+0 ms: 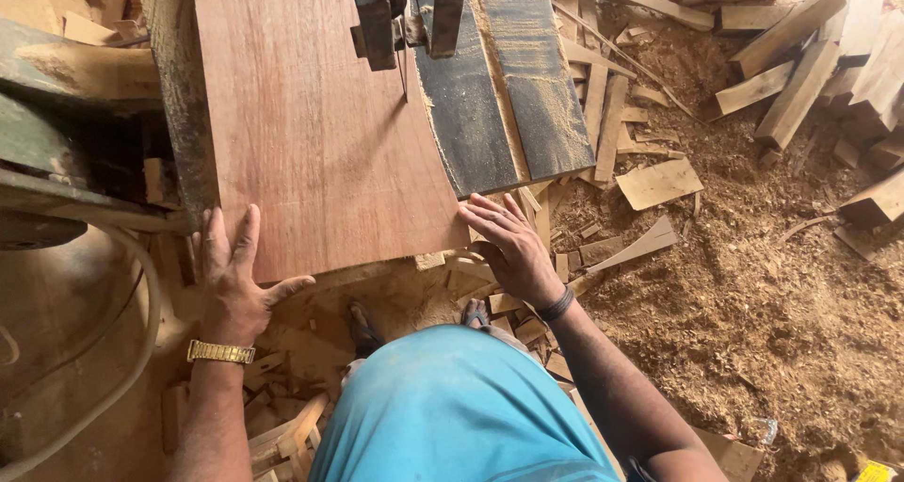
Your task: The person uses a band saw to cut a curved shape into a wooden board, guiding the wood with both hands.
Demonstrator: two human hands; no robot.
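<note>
The big reddish wood board [311, 134] lies flat on the dark saw table [508, 87], and its near end sticks out over the edge toward me. The thin saw blade [404, 72] comes down from the black guide [405, 11] and meets the board near the top right part of it. I cannot tell how far the cut goes.

My left hand [231, 280] lies flat and wide open on the near left corner of the board, fingers spread, thumb out to the side. It grips nothing; it just presses down. My right hand [508, 242] is open too, fingers straight and close together, touching the near right corner and edge of the board. It holds nothing either.

To do this well, I think I push slow and even with both flat hands, so the board does not twist on the blade. I keep my fingers far back from the blade, at the near end where they are now. The board is wide, so I press it down flat.

Around my feet, wood scraps [527, 322] and sawdust [782, 284] cover the floor, so I stand steady. More cut blocks [800, 68] lie far off to the right.
</note>
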